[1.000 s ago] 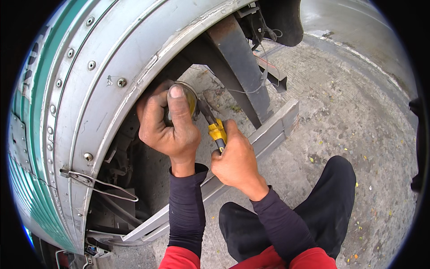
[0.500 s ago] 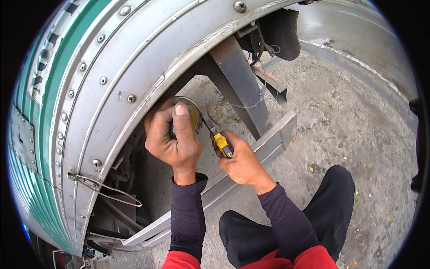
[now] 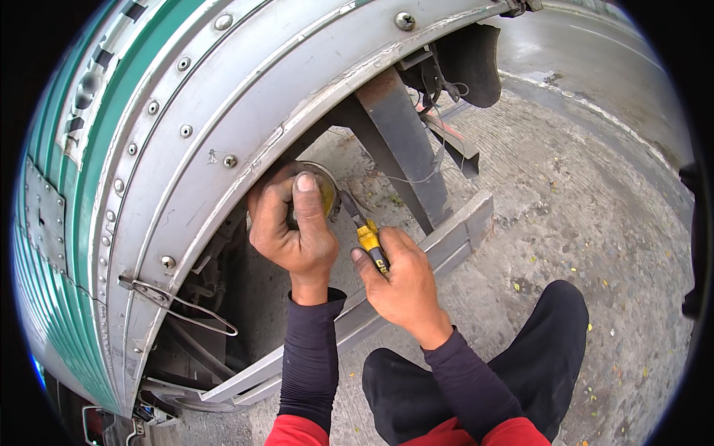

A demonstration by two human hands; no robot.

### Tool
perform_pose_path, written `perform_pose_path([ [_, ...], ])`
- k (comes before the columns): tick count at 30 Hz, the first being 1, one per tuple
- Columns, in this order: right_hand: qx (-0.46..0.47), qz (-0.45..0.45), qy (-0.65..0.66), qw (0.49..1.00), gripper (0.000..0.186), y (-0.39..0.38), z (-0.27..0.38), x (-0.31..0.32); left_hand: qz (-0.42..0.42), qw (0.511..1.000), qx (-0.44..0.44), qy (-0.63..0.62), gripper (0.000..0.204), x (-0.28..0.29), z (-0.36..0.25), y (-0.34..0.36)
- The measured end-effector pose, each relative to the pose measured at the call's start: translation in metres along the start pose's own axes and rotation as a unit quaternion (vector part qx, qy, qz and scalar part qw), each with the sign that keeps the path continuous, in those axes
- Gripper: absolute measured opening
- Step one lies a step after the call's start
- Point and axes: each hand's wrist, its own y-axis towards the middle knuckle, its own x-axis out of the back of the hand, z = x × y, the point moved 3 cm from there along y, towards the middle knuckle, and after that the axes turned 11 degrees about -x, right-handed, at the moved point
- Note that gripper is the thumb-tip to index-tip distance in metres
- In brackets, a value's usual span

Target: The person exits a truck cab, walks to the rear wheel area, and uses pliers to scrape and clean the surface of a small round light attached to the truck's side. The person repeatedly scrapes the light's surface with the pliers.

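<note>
My left hand (image 3: 297, 230) is closed, thumb up, on a round yellowish part with a metal rim (image 3: 327, 189), just under the vehicle's lower edge. The fingers hide much of this part, and its kind is unclear. Closed in my right hand (image 3: 404, 286) are pliers with yellow and black handles (image 3: 368, 236). Their dark jaws point up and left, close beside the round part's rim. A thin dark wire (image 3: 360, 199) curves near the jaws; whether they touch it I cannot tell.
A silver vehicle panel (image 3: 245, 97) with rivets and a green stripe fills the upper left. Below it are a dark metal bracket (image 3: 405, 141), a grey metal bar (image 3: 446, 238) and hanging thin wires. A wire loop (image 3: 197, 316) sticks out at lower left. Concrete ground (image 3: 550, 223) lies beneath.
The right hand has shifted slightly down, and its thumb now shows along the handles. The plier jaws have turned a little more upright. My left hand keeps its grip on the round part.
</note>
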Motion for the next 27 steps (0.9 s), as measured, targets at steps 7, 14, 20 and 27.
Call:
perform_pose_path([
  [7,0.047,-0.054,-0.113,0.991,0.037,-0.003,0.012,-0.002,-0.006,1.0,-0.006,0.007,0.022,-0.001,0.0,0.001],
  [14,0.06,0.005,-0.173,0.983,0.042,0.004,0.01,0.004,-0.019,1.0,0.006,0.008,0.021,-0.001,0.002,-0.001],
  [20,0.026,0.007,-0.1,0.995,0.043,0.007,0.008,0.0,-0.025,1.0,0.012,0.01,0.021,-0.003,0.003,-0.002],
  [27,-0.002,0.06,-0.031,0.998,0.036,0.014,0.004,0.006,-0.008,1.0,-0.003,0.018,0.021,-0.002,0.0,0.0],
])
